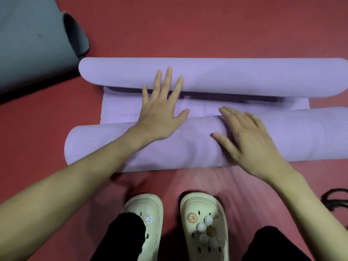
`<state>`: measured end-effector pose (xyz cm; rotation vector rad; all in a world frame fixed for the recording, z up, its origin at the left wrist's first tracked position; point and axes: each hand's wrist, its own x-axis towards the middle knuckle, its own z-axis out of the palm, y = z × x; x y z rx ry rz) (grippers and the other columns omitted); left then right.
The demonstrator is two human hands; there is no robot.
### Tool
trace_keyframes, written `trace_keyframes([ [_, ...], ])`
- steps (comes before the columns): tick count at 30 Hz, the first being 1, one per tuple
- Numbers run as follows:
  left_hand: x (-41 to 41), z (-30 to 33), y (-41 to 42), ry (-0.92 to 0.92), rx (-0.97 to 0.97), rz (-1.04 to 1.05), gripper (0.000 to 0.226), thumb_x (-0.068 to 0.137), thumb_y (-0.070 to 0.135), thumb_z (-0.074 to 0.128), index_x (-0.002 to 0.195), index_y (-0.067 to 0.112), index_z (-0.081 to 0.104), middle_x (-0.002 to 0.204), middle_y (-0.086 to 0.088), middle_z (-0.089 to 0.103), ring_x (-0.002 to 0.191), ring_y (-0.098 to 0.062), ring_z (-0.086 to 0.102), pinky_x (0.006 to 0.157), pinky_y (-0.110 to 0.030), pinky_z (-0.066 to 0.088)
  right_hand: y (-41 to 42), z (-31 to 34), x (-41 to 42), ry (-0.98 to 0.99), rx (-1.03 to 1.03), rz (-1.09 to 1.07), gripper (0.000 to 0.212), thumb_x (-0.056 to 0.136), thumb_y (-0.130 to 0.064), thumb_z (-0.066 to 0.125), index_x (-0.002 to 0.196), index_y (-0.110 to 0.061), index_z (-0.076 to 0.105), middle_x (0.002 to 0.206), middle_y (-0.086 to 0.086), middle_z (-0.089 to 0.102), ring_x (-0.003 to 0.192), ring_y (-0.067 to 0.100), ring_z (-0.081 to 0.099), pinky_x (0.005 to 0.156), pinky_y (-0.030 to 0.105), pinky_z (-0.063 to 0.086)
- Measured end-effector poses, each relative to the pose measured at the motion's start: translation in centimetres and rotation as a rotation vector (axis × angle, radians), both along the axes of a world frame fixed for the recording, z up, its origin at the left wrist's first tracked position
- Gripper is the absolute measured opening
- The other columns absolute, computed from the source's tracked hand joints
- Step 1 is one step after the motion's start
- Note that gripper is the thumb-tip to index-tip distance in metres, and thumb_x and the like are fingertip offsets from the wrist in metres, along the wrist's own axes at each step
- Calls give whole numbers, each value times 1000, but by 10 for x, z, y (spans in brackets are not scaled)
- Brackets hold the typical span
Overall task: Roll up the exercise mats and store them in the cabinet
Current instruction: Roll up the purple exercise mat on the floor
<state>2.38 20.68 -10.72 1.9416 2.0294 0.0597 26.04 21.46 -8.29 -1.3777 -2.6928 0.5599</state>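
The purple mat (188, 147) lies on the red floor (188, 25), rolled from both ends. Left hand (162, 110) reaches flat-fingered to the far roll; right hand (250, 136) rests spread on the near one.

Exercise or gym room, type inferred. Evidence: red padded floor (188, 25) covering the whole view; purple exercise mat (207, 76) partly rolled on it; grey mat (28, 34) at far left, its end curled; person in cream clogs (205, 223).
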Motion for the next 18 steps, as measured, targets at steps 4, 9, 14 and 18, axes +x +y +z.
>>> trace_keyframes([
  [4, -7, 2, 9, -1, 35, -33, 76, 98, 53, 37, 155, 26, -4, 160, -3, -21, 147, -25, -21, 115, -61, -4, 8, -14, -14, -34, 208, -103, 65, 98, -50, 26, 148, -10, 37, 155, 6, 34, 143, 24, 31, 112, 40, 22],
  [9, -9, 6, 11, -33, 40, -55, 68, 100, 42, 34, 156, 24, 0, 161, -3, -18, 148, -24, -18, 118, -56, -1, 41, -15, -28, -65, 172, -142, 75, 92, -57, 21, 153, -14, 23, 158, 3, 26, 145, 24, 25, 112, 38, 25],
  [14, -6, 8, 18, -39, 69, -61, 66, 101, 40, 36, 156, 20, 4, 162, -2, -14, 149, -21, -15, 118, -50, -3, 65, -15, -34, -60, 85, -135, 84, 86, -64, 15, 155, -17, 12, 162, 0, 9, 150, 19, 7, 115, 39, 24],
  [18, -2, 6, 23, -17, 60, -57, 67, 100, 36, 35, 156, 19, 3, 162, 1, -14, 149, -18, -14, 118, -52, -1, 76, -16, -36, -51, 50, -129, 87, 84, -64, 17, 155, -15, 11, 163, -1, 4, 150, 19, 3, 116, 40, 23],
])
